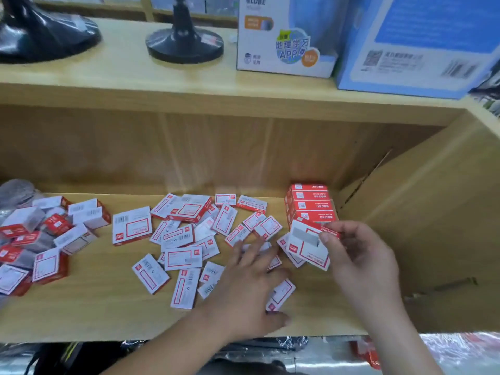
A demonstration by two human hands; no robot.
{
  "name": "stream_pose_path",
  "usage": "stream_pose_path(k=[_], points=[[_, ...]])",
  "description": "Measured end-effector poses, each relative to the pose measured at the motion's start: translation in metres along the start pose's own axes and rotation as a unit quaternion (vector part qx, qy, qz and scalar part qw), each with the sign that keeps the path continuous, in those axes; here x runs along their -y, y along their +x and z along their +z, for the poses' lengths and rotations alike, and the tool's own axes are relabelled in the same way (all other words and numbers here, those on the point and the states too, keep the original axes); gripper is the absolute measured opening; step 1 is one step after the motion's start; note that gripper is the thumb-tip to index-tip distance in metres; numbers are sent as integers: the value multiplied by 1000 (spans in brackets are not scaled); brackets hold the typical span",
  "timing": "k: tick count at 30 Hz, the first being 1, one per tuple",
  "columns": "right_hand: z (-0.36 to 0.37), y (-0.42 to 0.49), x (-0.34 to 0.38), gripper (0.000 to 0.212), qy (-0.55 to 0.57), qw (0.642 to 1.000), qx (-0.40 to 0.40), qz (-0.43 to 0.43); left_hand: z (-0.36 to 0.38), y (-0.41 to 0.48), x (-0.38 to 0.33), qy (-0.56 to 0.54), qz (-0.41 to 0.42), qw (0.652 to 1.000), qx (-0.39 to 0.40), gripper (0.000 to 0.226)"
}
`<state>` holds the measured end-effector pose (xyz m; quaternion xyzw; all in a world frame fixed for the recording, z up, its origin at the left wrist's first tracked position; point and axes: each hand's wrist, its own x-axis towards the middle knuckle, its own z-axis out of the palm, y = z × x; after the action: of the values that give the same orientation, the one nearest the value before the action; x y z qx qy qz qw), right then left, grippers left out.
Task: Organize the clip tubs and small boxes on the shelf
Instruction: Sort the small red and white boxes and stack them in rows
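Box (308, 247) pinched at edge by right hand (362, 255), left hand (249, 288) over loose boxes (184, 257)

Scattered small boxes (184, 255) crowd the middle of the shelf (94, 315) — bare wood lies open along its front left. A red stack (311, 204) and a tall cardboard carton (433, 212) block the right side.
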<state>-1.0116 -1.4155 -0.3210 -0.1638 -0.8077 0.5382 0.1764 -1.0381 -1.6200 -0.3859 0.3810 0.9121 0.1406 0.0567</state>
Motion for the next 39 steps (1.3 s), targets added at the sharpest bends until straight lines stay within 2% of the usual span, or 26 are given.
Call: stream_pose_path(k=[4, 7, 15, 18, 22, 27, 30, 33, 39], points=[[13, -16, -9, 10, 17, 1000, -11, 15, 21, -31, 3, 32, -21, 999, -30, 64], [21, -20, -6, 17, 30, 999, -26, 11, 28, -43, 9, 53, -30, 995, -83, 50], [36, -28, -8, 24, -29, 999, 23, -12, 18, -55, 57, 86, -49, 989, -112, 36], [38, -32, -8, 26, -25, 999, 18, -11, 8, -55, 67, 74, -88, 987, -110, 39], [26, -34, -1, 24, -14, 999, -19, -28, -2, -41, 42, 71, -98, 987, -109, 47], [9, -35, 5, 23, -36, 995, -80, -57, 4, 5, 8, 25, 15, 997, -74, 55], [3, -36, 7, 22, -42, 994, -94, -46, 14, 32, 7, 61, 30, 997, -28, 70], [2, -36, 8, 23, -34, 994, -92, -44, 20, 36, 11, 81, 13, 996, -21, 64], [12, -34, 13, 22, -28, 996, -69, -45, 18, 7, 27, 85, 1, 994, -74, 50]])
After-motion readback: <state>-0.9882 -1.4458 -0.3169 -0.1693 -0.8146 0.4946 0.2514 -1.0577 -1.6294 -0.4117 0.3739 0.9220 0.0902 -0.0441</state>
